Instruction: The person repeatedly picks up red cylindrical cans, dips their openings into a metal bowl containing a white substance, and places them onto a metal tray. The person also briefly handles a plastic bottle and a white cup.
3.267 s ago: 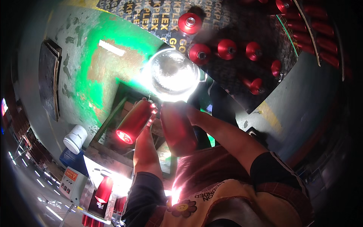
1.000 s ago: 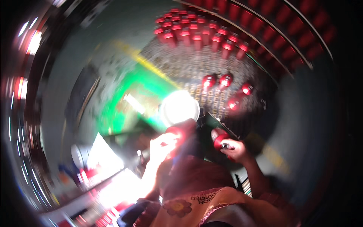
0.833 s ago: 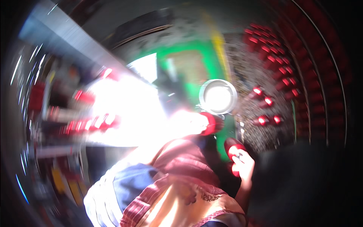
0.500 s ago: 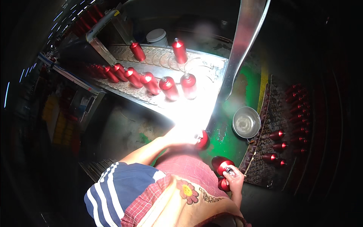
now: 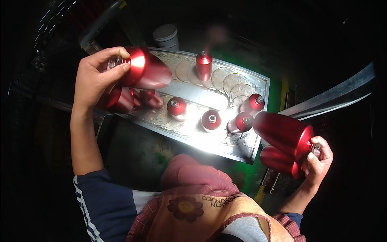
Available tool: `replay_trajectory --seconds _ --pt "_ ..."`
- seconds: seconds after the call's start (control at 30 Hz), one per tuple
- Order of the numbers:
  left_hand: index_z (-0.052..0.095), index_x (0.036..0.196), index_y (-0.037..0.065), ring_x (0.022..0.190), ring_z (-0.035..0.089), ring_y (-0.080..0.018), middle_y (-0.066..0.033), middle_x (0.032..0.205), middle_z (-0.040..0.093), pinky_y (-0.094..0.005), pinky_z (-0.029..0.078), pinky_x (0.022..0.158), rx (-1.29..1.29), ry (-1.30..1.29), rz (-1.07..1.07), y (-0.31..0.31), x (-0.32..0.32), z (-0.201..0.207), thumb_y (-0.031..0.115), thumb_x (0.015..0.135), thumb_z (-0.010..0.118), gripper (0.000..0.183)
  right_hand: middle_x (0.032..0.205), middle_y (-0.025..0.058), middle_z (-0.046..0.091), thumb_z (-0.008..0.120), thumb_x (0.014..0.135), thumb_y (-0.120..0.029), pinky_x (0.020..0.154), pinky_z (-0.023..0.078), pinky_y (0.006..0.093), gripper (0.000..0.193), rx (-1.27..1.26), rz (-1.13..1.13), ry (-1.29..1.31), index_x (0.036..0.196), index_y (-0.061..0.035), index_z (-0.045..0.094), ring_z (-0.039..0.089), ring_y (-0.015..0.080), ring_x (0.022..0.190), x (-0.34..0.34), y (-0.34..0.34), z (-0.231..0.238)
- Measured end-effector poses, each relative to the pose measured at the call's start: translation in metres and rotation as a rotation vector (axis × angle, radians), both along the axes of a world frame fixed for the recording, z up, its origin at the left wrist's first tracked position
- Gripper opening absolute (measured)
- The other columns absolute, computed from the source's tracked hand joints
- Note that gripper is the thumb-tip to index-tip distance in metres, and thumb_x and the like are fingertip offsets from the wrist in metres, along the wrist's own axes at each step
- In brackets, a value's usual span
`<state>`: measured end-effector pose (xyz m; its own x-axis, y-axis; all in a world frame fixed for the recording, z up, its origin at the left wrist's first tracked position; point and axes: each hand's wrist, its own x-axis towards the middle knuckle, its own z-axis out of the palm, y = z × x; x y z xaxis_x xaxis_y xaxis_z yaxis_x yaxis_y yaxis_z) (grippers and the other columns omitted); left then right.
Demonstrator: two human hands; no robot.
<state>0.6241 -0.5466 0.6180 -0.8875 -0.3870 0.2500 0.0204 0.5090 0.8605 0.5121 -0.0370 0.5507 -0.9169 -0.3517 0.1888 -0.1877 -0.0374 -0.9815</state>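
Observation:
Shiny red metal bottles with clear narrow necks are about both hands. My left hand (image 5: 94,72) is closed on the neck of a red bottle (image 5: 149,70), tilted with its base to the right, above the conveyor (image 5: 225,80). Just under this hand is another red bottle (image 5: 119,100); whether I hold it too, I cannot tell. At the right, my right hand (image 5: 318,161) pinches the neck of a large-looking red bottle (image 5: 284,131), its base pointing left. A second red bottle (image 5: 278,160) hangs right below, its neck hidden.
Several red bottles, among them one bottle (image 5: 211,120) under bright glare, stand on the conveyor's round overlapping plates. A lone bottle (image 5: 204,66) stands on its far row. Behind is a white bucket (image 5: 166,36). A curved metal strip (image 5: 330,92) reaches in from the right.
Both hands have risen from low near my lap, carrying red bottles: the left to the conveyor's left part, the right up beside its right end. The view has shifted.

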Motion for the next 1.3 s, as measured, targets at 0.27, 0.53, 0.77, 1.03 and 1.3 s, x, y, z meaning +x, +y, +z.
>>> replay_trajectory --seconds 0.27,0.53,0.77,1.03,1.3 --pt "0.072 0.096 0.005 0.05 0.045 -0.0028 0.005 0.059 0.05 -0.0206 0.034 0.046 -0.033 -0.142 -0.256 -0.165 -0.192 -0.091 0.006 0.082 0.07 0.014 0.063 -0.0066 0.05 0.068 0.087 0.0 0.039 0.023 0.0183 0.025 0.198 -0.106 -0.018 0.112 -0.0017 0.065 0.033 -0.0003 0.043 -0.114 -0.204 0.052" --pt "0.072 0.101 0.003 0.049 0.046 -0.0046 0.0015 0.062 0.057 -0.0222 0.035 0.045 0.133 -0.347 -0.396 -0.266 -0.284 -0.2 0.007 0.081 0.071 0.021 0.066 -0.0019 0.056 0.069 0.086 -0.001 0.045 0.034 0.0237 0.023 0.551 0.06 -0.148 0.109 0.0003 0.067 0.044 0.0054 0.049 -0.231 -0.388 -0.05" --pt "0.07 0.113 0.003 0.053 0.051 -0.0066 -0.0018 0.067 0.061 -0.0227 0.041 0.047 0.411 -0.097 -0.354 -0.359 -0.283 -0.212 0.021 0.09 0.07 0.029 0.059 -0.0079 0.045 0.073 0.083 -0.001 0.047 0.032 0.0202 0.047 0.663 0.019 -0.041 0.128 0.0002 0.061 0.039 0.0014 0.051 -0.227 -0.415 -0.077" --pt "0.068 0.114 0.001 0.06 0.053 -0.0062 -0.0013 0.075 0.062 -0.0213 0.043 0.051 0.455 0.164 0.053 -0.393 -0.3 -0.197 0.016 0.095 0.064 0.024 0.06 -0.008 0.043 0.064 0.093 -0.005 0.041 0.03 0.0201 0.03 0.359 -0.157 0.038 0.122 0.0018 0.06 0.034 0.002 0.045 -0.26 -0.413 -0.102" --pt "0.069 0.112 0.001 0.081 0.061 -0.0071 -0.0032 0.091 0.069 -0.0219 0.049 0.071 0.441 0.193 -0.053 -0.251 -0.092 -0.08 0.007 0.092 0.065 0.021 0.097 -0.0021 0.059 0.061 0.095 -0.002 0.081 0.045 0.0191 0.031 -0.044 -0.034 0.176 0.127 -0.0022 0.059 0.055 0.0054 0.085 -0.168 -0.335 -0.015"
